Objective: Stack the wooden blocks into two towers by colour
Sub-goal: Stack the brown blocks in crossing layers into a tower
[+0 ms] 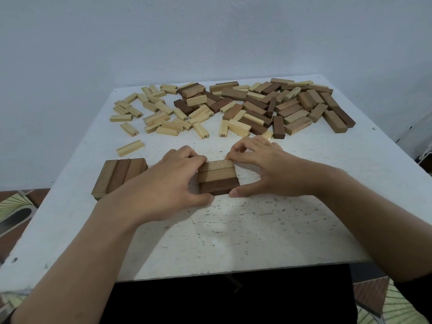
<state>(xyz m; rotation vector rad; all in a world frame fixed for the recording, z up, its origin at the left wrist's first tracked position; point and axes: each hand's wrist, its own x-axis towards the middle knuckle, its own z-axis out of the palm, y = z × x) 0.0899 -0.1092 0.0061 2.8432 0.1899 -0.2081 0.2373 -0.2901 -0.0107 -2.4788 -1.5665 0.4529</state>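
Three brown blocks lie side by side as a square layer [218, 178] in the middle of the white table [233, 242]. My left hand [163, 183] grips the layer's left side, fingers on the far corner and thumb at the near edge. Gripping its right side in the same way is my right hand [264, 171]. Another layer of three brown blocks [119, 175] lies flat to the left, untouched. Several loose pale blocks [161, 113] are scattered at the back left, and a heap of brown blocks [292, 106] mixed with pale ones lies at the back right.
One pale block [130, 148] lies alone between the left layer and the scattered pile. The table's near edge [233, 272] runs close to my body. A plain wall stands behind the table, and patterned floor shows on both sides.
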